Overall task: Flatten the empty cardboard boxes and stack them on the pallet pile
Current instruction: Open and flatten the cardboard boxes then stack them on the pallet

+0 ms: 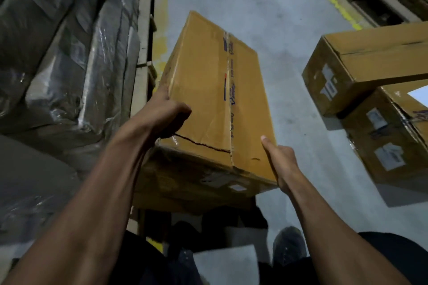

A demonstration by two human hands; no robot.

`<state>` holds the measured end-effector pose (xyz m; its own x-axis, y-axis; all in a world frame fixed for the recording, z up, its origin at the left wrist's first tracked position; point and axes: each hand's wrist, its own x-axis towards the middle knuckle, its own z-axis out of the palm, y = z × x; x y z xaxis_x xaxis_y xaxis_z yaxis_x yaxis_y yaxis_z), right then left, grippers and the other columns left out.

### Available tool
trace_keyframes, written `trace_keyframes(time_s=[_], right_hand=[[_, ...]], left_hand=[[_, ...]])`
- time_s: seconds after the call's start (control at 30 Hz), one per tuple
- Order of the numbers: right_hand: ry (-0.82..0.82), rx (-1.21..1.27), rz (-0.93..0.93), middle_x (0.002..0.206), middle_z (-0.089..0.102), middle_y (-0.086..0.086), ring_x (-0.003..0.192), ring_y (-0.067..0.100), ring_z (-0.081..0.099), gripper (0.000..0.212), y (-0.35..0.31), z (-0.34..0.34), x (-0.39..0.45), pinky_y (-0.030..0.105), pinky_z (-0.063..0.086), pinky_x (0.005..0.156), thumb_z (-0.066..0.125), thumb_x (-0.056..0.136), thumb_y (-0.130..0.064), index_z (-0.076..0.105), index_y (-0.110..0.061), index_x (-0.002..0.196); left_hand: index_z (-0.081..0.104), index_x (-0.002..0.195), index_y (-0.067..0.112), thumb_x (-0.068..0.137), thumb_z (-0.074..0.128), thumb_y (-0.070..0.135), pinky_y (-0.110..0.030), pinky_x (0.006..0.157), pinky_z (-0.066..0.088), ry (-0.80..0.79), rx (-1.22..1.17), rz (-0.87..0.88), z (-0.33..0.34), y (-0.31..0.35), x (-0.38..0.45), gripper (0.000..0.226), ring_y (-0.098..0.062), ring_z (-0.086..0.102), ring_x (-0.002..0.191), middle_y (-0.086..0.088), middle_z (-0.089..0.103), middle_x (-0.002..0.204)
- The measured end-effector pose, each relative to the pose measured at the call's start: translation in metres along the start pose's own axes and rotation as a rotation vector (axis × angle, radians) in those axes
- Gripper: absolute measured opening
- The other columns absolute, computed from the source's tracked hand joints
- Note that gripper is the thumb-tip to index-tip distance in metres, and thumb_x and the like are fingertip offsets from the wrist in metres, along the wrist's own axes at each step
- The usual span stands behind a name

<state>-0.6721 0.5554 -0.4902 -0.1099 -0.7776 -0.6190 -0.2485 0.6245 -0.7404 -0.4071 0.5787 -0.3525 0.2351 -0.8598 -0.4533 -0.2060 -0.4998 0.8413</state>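
A tall brown cardboard box (203, 90) with a taped seam down its top face is held up in front of me, tilted away. A dark tear runs across its near left part. My left hand (166, 113) grips the box's left edge, with the thumb curled over the top face. My right hand (281, 162) presses against the box's right near edge, its thumb lying straight along the top face; the fingers are hidden behind the side. Both forearms reach up from the bottom of the view.
Shrink-wrapped dark bundles (64, 58) are stacked on a pallet at the left. Two more brown boxes (370, 62) with white labels sit stacked at the right. Grey concrete floor (278, 18) with yellow lines stretches ahead. My shoes (289, 245) show below.
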Motion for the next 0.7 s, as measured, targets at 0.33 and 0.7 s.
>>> trace_keyframes(time_s=[0.33,0.7], right_hand=[[-0.04,-0.149,0.255,0.138,0.053,0.021,0.122,0.04,0.053,0.068,0.055,0.02,0.022,0.051,0.044,0.105,0.04,0.1,-0.056,0.043,-0.004,0.144],[-0.209,-0.136,-0.048,0.153,0.044,0.007,0.137,0.031,0.045,0.097,-0.025,-0.01,-0.017,0.049,0.036,0.114,0.041,0.079,-0.086,0.037,-0.024,0.153]], left_hand=[[0.027,0.136,0.047,0.077,0.053,0.014,-0.069,0.102,0.041,0.045,0.278,0.04,0.069,-0.047,0.011,0.072,-0.048,0.04,0.136,-0.016,0.034,0.152],[-0.003,0.159,0.029,0.101,0.02,0.062,-0.053,0.122,0.002,-0.029,0.703,0.011,0.111,-0.111,0.009,0.07,-0.026,-0.008,0.153,0.002,-0.013,0.167]])
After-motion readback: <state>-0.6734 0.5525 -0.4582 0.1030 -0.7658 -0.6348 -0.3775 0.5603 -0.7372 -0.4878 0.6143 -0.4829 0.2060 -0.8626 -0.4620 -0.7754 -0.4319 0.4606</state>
